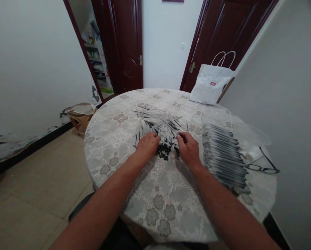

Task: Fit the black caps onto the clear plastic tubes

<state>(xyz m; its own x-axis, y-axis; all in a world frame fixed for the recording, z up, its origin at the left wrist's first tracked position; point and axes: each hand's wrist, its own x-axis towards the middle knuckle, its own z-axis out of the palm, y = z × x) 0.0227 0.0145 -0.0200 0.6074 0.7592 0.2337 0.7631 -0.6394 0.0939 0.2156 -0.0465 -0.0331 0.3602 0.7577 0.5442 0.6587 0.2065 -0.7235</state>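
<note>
A loose pile of thin white sticks with black ends, resembling pen refills, lies in the middle of the table. My left hand is at the pile's near left side, fingers curled together; whatever is in them is hidden. On the pile's right, my right hand pinches with thumb and forefinger at what looks like a thin dark-tipped stick. Short black ends bunch on the cloth between the two hands. Right of my right hand, many similar sticks lie side by side in a neat row.
A round table with a patterned cloth carries everything. Clear plastic lies behind the row, with eyeglasses at the right edge. A white paper bag stands at the back right. Left of the table is a wooden stool.
</note>
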